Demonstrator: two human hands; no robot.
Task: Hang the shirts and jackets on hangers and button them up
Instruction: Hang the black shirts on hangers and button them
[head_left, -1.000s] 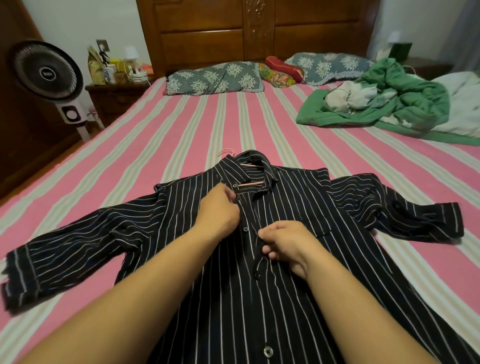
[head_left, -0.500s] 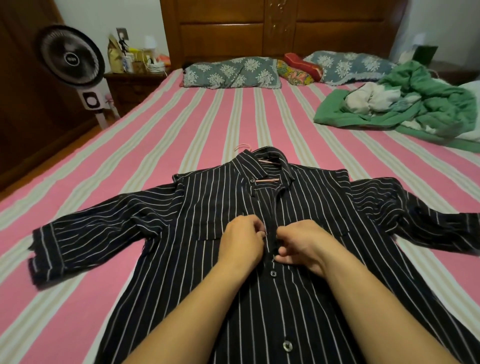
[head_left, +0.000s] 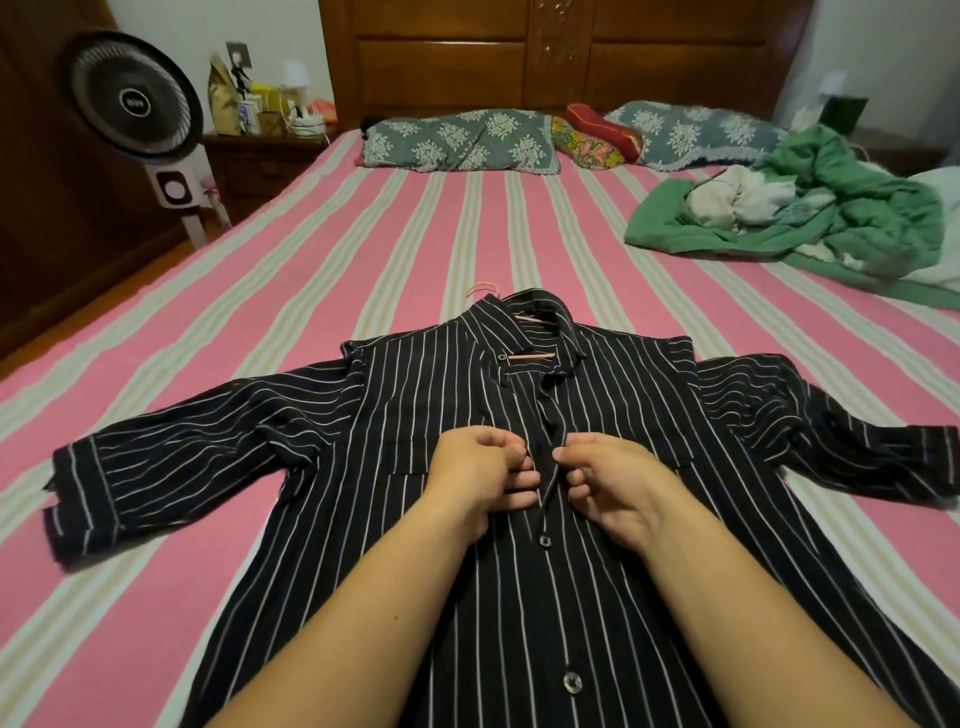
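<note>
Left hand (head_left: 480, 478) and right hand (head_left: 610, 480), fingers curled, pinch the two front edges of the striped shirt (head_left: 395, 415) at chest height. The shirt lies flat, sleeves spread, on the striped bed (head_left: 363, 249), a pink hanger (head_left: 530, 357) showing inside its collar.

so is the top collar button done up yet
No, the collar of the striped shirt lies open, with the pink hanger showing in the gap, while both hands work at the placket further down the chest.
</note>
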